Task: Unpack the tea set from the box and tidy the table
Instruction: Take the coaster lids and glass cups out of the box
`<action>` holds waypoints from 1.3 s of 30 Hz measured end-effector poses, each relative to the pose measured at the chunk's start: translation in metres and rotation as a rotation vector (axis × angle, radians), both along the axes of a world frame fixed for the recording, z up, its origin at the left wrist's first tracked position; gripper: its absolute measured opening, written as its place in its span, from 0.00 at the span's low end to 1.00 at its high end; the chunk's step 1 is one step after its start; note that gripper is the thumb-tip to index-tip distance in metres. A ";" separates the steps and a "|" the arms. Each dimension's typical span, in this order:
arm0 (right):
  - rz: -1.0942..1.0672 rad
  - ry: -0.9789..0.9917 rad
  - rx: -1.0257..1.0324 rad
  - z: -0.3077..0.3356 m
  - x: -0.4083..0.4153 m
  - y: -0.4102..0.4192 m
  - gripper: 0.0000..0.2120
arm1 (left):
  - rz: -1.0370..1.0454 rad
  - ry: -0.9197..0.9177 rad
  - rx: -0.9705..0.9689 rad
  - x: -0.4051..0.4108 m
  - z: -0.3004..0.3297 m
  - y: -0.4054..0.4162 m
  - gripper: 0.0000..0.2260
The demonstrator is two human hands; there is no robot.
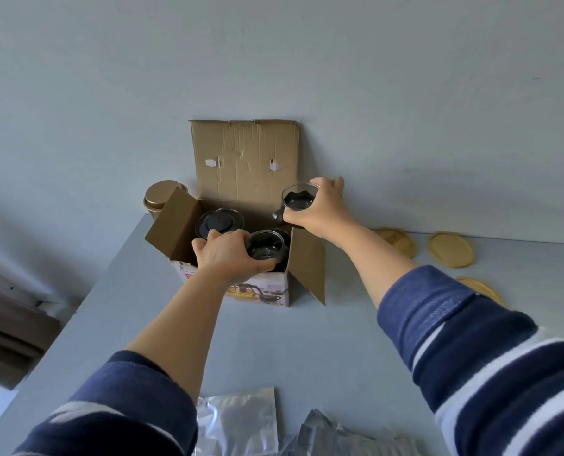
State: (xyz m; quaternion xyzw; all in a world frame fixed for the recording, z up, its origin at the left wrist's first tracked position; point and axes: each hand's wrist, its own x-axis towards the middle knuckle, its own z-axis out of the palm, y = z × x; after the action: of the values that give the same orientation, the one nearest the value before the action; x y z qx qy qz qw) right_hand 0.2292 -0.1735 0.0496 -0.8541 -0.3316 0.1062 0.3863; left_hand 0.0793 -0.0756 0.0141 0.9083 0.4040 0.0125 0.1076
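Cardboard box (238, 292) stands open near the far left corner of the grey table (274, 350), its back flap upright against the wall and its side flaps splayed outward. The printed front panel shows a picture of a teapot and cup; some red marks sit at its upper left, too small to read. The left hand (223, 258) is curled around a dark glass cup (265, 246) at the box's front rim, fingers wrapped over its side. The right hand (320, 207) grips a second glass cup (296, 199) lifted above the box's right rear corner, clear of the rim. Inside the box lies a round black lid (220, 222) with a glass edge. A gold tin (162, 197) stands behind the box's left flap. Three round gold coasters (450, 250) lie toward the table's far right edge. Silvery foil packets (238, 419) rest at the near edge, between the striped sleeves
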 end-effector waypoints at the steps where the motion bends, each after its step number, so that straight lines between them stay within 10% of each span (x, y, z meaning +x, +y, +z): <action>1: -0.013 0.032 0.020 0.001 0.003 -0.008 0.39 | 0.007 -0.045 -0.008 0.001 0.004 0.000 0.28; 15: -0.369 0.083 0.129 -0.020 0.108 -0.146 0.37 | -0.199 -0.428 -0.320 0.132 0.030 -0.084 0.34; 39: -0.470 0.136 0.018 -0.129 0.199 -0.209 0.39 | -0.284 -0.337 -0.424 0.235 -0.085 -0.127 0.35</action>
State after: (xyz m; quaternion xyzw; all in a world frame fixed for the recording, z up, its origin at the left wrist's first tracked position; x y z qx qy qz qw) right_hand 0.4280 -0.3824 -0.0797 -0.8953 -0.0980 0.0675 0.4294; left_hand 0.3142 -0.2029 -0.0705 0.8981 0.2430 0.0632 0.3610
